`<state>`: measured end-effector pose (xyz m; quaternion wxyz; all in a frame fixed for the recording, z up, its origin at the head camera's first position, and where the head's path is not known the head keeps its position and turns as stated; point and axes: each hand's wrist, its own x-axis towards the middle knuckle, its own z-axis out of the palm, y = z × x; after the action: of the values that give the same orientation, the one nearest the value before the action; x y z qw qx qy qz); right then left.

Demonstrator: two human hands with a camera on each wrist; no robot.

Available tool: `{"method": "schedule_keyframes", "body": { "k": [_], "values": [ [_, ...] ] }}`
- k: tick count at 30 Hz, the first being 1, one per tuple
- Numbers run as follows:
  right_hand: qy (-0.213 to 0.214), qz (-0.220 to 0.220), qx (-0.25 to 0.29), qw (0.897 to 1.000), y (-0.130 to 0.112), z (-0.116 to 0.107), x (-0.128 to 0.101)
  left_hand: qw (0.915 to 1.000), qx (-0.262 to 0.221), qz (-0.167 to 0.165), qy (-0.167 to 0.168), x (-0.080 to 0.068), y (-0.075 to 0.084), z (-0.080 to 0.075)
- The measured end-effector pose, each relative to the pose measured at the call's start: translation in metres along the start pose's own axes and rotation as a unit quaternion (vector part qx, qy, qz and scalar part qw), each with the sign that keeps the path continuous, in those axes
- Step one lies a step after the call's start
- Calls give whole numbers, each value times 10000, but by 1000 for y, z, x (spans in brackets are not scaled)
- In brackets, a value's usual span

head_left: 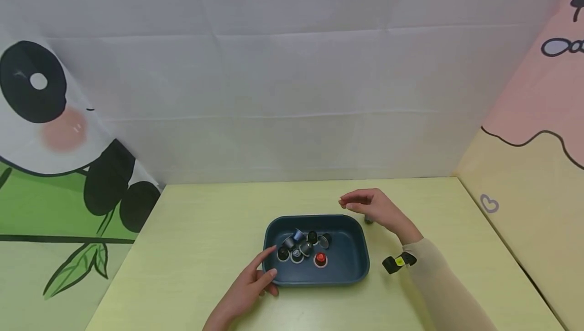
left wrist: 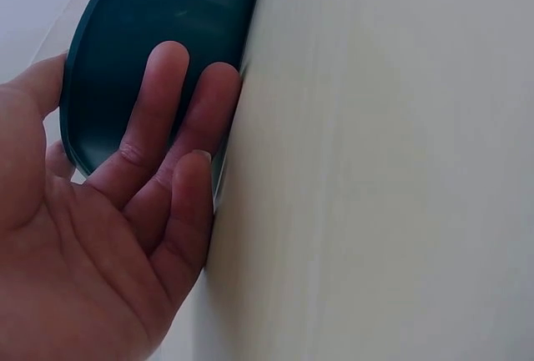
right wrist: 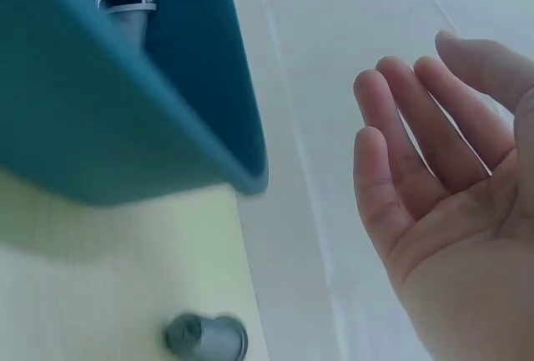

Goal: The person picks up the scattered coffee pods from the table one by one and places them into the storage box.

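Note:
A dark blue tray (head_left: 351,270) sits on the table and holds several small capsules (head_left: 302,246), one of them red (head_left: 321,259). My left hand (head_left: 255,280) rests against the tray's (left wrist: 125,44) near left corner with fingers (left wrist: 179,119) straight on its outer wall. My right hand (head_left: 371,208) hovers empty past the tray's far right corner, its fingers (right wrist: 409,136) relaxed. A grey capsule (head_left: 368,220) stands on the table just under that hand, also seen as the grey capsule (right wrist: 206,337) beside the tray (right wrist: 108,136) in the right wrist view.
The pale yellow-green table (head_left: 205,229) is walled in by a white backdrop (head_left: 292,93), a panda-print panel (head_left: 59,158) on the left and a pink and yellow panel (head_left: 529,169) on the right. A black wrist device (head_left: 398,262) sits on my right forearm.

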<state>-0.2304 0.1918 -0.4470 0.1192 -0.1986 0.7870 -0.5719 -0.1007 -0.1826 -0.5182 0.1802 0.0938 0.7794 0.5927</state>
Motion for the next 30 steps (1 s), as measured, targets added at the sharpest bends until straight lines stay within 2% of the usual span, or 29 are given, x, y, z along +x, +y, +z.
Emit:
{"method": "schedule_keyframes", "body": {
  "k": [15, 24, 27, 30],
  "values": [
    [556, 30, 138, 9984, 37, -36, -28, 9999, 92, 57, 9, 0, 2, 0],
    [1080, 147, -57, 9940, 63, -52, -49, 10000, 67, 54, 6, 1, 1, 0],
    [1198, 219, -300, 9921, 68, -56, -55, 10000, 19, 12, 0, 1, -1, 0],
    [1259, 371, -776, 9883, 71, -58, -59, 10000, -1, -22, 17, 0, -2, 0]
  ]
}}
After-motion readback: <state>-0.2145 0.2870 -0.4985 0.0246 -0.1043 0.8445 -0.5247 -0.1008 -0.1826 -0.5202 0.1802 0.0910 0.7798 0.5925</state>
